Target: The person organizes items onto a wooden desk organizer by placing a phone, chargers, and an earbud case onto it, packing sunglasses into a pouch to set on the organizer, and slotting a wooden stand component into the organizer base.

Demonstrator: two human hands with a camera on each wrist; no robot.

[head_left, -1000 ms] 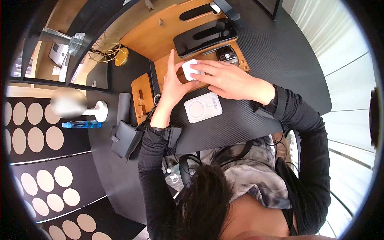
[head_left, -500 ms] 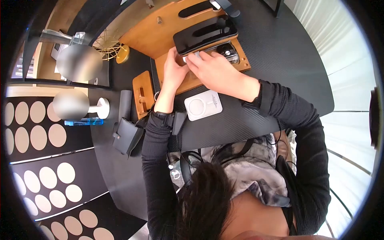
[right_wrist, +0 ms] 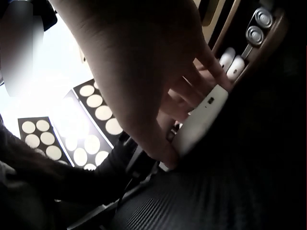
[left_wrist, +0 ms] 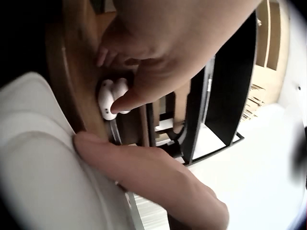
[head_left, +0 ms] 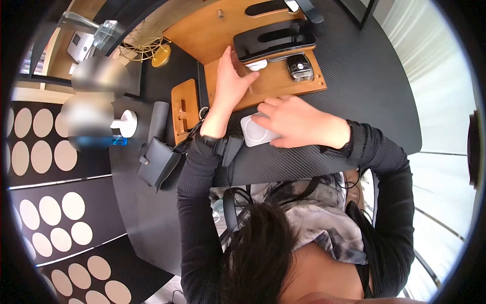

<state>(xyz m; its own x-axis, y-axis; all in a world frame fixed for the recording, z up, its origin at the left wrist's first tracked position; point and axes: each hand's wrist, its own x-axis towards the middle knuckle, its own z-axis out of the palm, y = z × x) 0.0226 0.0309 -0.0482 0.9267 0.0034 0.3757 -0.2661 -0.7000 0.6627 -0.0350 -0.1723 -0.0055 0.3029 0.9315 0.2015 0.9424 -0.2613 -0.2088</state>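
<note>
Right hand: lies over the white charger pad on the black table; the fingers curl over the pad's edges and grip it, thumb tip down at one edge in the right wrist view.
White charger pad: flat on the table under the right fingers, its left half showing, just short of the near edge of the wooden tray.
Left hand: just beyond and left of the right hand, resting on the wooden tray; the thumb presses the white earbud case, the other fingers loosely bent beside it.
White earbud case: on the tray at the left fingertips, tucked under the front edge of the black phone; the left wrist view shows it as a small white rounded thing against the wood.
Car key: on the same tray, to the right of the left fingers, apart from the case.
Black phone: propped on the wooden stand beyond the left fingers.
Small wooden holder: on the table just left of the left wrist.
Black pouch: nearer the body, left of the left forearm.
Gold wire basket: far left, well beyond both hands.
</note>
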